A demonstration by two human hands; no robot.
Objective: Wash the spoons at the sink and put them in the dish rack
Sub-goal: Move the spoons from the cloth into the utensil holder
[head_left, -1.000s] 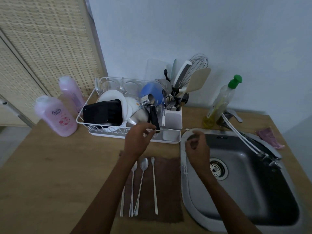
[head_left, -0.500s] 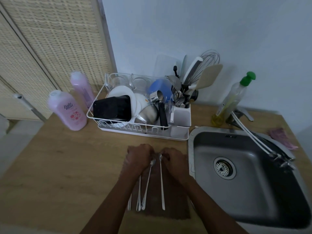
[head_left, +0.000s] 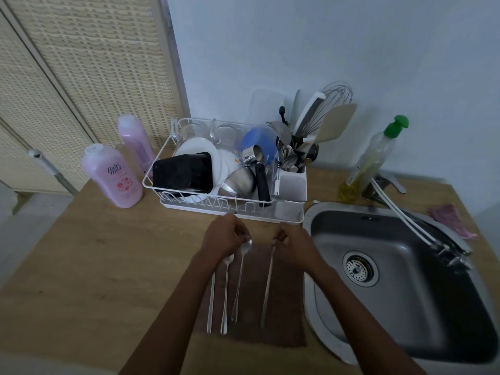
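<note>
I count four long-handled spoons (head_left: 226, 290) on one brown mat (head_left: 284, 307), with bowls showing on only two of them. On the counter (head_left: 81, 266) stand two pink bottles (head_left: 113, 177), one clear soap bottle (head_left: 373, 158) with a green pump, and one white dish rack (head_left: 216, 209). There is one steel sink (head_left: 405, 334), one pink cloth (head_left: 449, 220), and one whisk (head_left: 335, 98) in the rack's one cutlery cup (head_left: 290, 186).

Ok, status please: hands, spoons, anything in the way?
Right hand pinches rightmost spoon. Left hand pinches next spoon by bowl. Two other spoons on brown cloth. Path to sink free.
</note>
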